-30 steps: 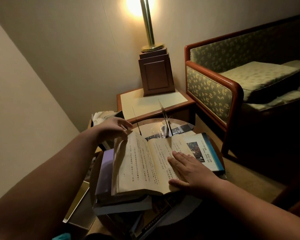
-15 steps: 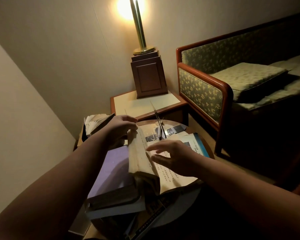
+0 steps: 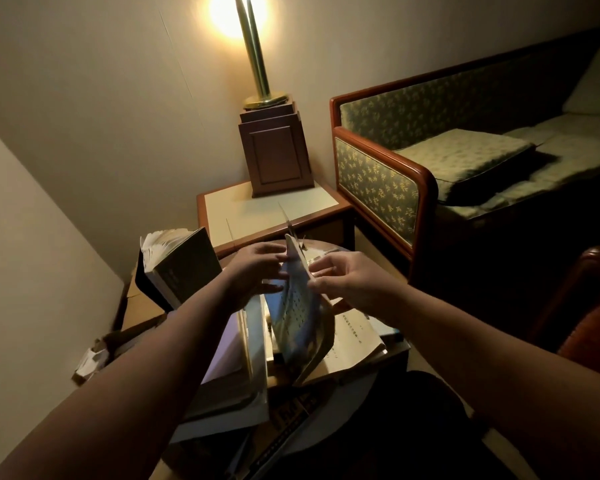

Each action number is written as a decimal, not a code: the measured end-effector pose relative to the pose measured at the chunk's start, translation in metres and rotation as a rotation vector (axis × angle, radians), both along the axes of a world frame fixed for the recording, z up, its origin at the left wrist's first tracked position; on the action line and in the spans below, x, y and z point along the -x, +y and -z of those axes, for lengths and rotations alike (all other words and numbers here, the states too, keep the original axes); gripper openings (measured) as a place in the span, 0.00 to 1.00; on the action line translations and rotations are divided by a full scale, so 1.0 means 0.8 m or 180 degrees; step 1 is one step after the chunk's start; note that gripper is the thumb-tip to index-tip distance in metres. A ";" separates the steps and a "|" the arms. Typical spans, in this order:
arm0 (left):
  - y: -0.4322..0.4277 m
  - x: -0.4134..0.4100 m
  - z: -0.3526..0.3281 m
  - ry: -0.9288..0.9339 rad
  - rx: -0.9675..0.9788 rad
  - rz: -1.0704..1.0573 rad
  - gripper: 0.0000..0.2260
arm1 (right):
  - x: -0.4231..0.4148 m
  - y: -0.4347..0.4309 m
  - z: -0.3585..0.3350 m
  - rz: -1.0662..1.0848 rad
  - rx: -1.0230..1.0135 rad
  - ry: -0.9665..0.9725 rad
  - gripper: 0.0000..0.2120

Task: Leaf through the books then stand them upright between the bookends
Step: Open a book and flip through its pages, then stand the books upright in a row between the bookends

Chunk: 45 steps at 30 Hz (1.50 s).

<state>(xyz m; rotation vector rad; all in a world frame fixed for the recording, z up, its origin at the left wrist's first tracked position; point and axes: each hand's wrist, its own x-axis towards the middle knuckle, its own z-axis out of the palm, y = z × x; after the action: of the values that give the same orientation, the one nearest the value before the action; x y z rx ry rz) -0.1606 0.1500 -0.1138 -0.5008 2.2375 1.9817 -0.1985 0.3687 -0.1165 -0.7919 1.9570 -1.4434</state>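
Observation:
A thin book with a blue cover (image 3: 297, 313) stands on edge, tilted, on top of the pile on the round table (image 3: 329, 441). My left hand (image 3: 257, 275) presses its left face near the top. My right hand (image 3: 342, 280) pinches its upper right edge. Under it lie a cream book with printed text (image 3: 355, 339) and a purple-covered book (image 3: 222, 355) on thicker volumes. Two thin upright bookend plates (image 3: 287, 221) rise just behind my hands; their bases are hidden.
A dark thick book with fanned pages (image 3: 179, 265) stands on a cardboard box at the left. Behind the round table is a side table (image 3: 271, 209) with a wooden lamp base (image 3: 274, 157). A green patterned sofa (image 3: 378, 174) fills the right.
The open book has been shut and raised onto its edge. My right hand left the flat page and took the book's upper edge; my left hand moved to its left face.

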 end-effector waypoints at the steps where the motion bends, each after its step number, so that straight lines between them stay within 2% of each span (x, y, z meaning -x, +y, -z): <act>1: 0.004 -0.001 0.006 -0.0006 0.0252 0.0130 0.13 | 0.005 0.006 0.001 0.0072 0.0004 -0.0155 0.15; 3: 0.009 0.000 0.021 -0.0037 0.0600 0.0368 0.18 | 0.016 0.017 0.008 0.0215 -0.0114 -0.0125 0.16; 6: 0.013 0.002 0.043 -0.0188 0.1216 0.0656 0.22 | 0.022 0.026 0.028 0.0315 -0.0452 0.0075 0.23; 10: 0.013 0.007 0.061 -0.0402 0.2403 0.0878 0.26 | 0.013 0.029 0.055 0.0457 -0.1125 0.0991 0.27; 16: 0.006 0.016 0.063 -0.0714 0.2989 0.0906 0.40 | -0.008 0.029 0.086 0.0292 -0.1382 0.1783 0.23; 20: 0.001 0.020 0.065 -0.0851 0.2812 0.0950 0.41 | -0.014 0.025 0.114 -0.0031 -0.1967 0.2251 0.29; 23: -0.004 0.018 0.061 -0.0797 0.2788 0.0893 0.41 | -0.010 0.023 0.126 -0.0270 -0.2367 0.2629 0.37; 25: -0.007 0.016 0.053 -0.0685 0.2781 0.0872 0.39 | -0.004 0.022 0.128 -0.0461 -0.2543 0.2671 0.36; 27: -0.012 0.014 0.044 -0.0461 0.2402 0.0713 0.29 | 0.003 0.024 0.124 -0.0637 -0.2582 0.2566 0.33; 29: -0.013 0.011 0.037 -0.0347 0.1650 0.0453 0.22 | 0.005 0.026 0.117 -0.0728 -0.2544 0.2403 0.36; 32: -0.005 0.010 0.035 -0.0309 0.1205 0.0144 0.19 | -0.001 0.026 0.112 -0.0731 -0.2555 0.2327 0.51; 34: 0.002 0.010 0.039 -0.0397 0.1080 0.0025 0.20 | -0.006 0.022 0.114 -0.0721 -0.2609 0.2323 0.56; 36: 0.005 0.008 0.040 -0.0569 0.0973 0.0011 0.24 | -0.008 0.019 0.118 -0.0675 -0.2569 0.2283 0.54; 40: -0.004 -0.004 0.034 -0.0812 0.0838 0.0286 0.29 | -0.016 0.017 0.126 -0.0598 -0.2259 0.2055 0.42; 45: -0.010 -0.014 0.037 -0.0620 0.0720 0.0244 0.31 | -0.016 0.012 0.131 -0.0636 -0.2156 0.2087 0.43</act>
<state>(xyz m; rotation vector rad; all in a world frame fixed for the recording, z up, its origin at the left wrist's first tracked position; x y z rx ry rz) -0.1496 0.1417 -0.1436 -0.5933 2.3293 1.5780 -0.1857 0.3787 -0.2214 -1.1626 2.5187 -0.3379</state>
